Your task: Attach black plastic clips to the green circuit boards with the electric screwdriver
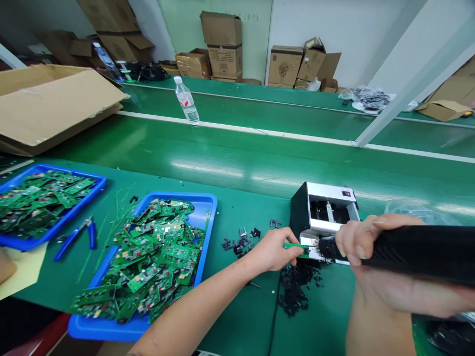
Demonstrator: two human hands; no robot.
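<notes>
My left hand (278, 249) pinches a small green circuit board (291, 245) by its near end. The board's far end lies at the front of a silver-and-black screw feeder (330, 190). My right hand (365, 247) is wrapped round a thick black electric screwdriver (423, 252), held nearly level. Its nose points left at the board's end; the bit is too small to make out. Small black plastic parts (297, 291) lie heaped below the feeder, and more black clips (239, 242) are scattered left of my left hand.
A blue tray (210, 222) piled with circuit boards stands left of my left arm, with another blue tray (100, 183) beyond it. Blue-handled cutters (74, 240) lie between them. Behind are a water bottle (187, 101) and a cardboard box (55, 104). A person's hand (5, 267) shows at left.
</notes>
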